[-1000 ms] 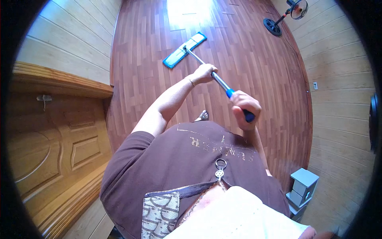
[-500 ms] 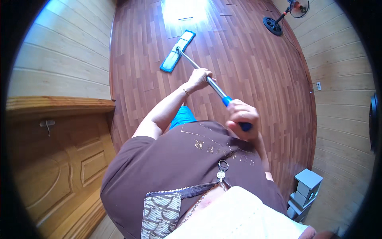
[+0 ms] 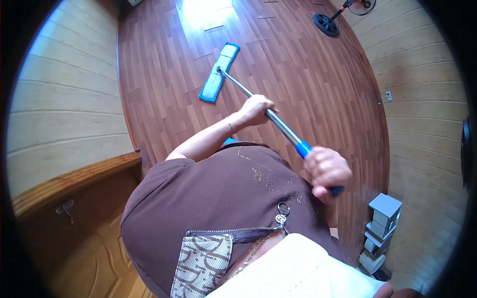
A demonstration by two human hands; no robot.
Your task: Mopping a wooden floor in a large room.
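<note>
Flat mop [image 3: 226, 54] in a two-handed grip, seen from above your brown top [image 3: 213, 198]. The rectangular mop head [image 3: 211, 88], pale on its upper face and edged with blue fringe, lies on the reddish-brown plank floor [image 3: 169, 74] ahead of you and left of centre, just nearer to you than a patch of bright glare. Its long axis is oblique: the far end points ahead and slightly to your right, the near end back toward you and slightly to your left. The metal pole [image 3: 285, 127] joins the head near its middle and slants toward you and to your right, so that pole and head cross at a wide angle rather than lying in line. Your left hand [image 3: 255, 109] has its fingers clamped around the pole partway along; your right hand [image 3: 328, 171], somewhat blurred, has its fingers clamped around the blue handgrip [image 3: 302, 149], whose dark end projects below the fist. A pedestal fan [image 3: 325, 25] stands at far right, and a small grey cabinet [image 3: 385, 211] nearer you on that side.
</note>
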